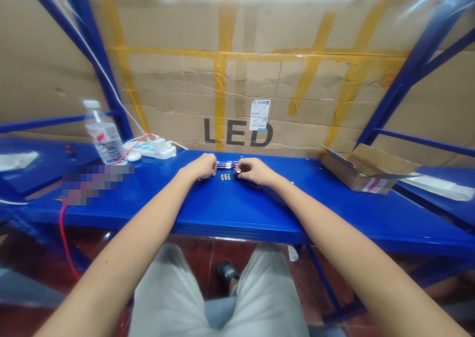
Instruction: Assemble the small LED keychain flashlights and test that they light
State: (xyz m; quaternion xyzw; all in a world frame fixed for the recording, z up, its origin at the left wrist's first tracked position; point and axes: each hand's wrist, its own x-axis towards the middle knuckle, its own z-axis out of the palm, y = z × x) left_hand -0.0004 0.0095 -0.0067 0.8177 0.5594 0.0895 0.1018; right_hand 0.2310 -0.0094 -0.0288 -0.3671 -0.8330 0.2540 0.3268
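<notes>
Nearest to me are the seated person's two bare forearms, reaching forward over light grey trousers, with a dark shoe on the red floor between the knees. The arms rest over a blue table.

From left to right: a clear plastic bottle with a white cap stands at the table's far left. Before it is a blurred-out patch, from which a red cord hangs over the edge. Just right of the bottle lies a white power strip with plugs in it.

Near the table's middle, the left hand is curled, fingers drawn together; I cannot tell whether they grip anything. A shiny purple-and-silver cylinder lies between the two hands, its ends close to both. Just in front of it, small round metallic pieces sit in neat rows. The right hand has its thumb and fingertips closed on a small shiny round piece.

Farther right, an open cardboard box stands with its flaps spread. Behind everything rises a large taped cardboard sheet, printed "LED", with a white label above the letters.
</notes>
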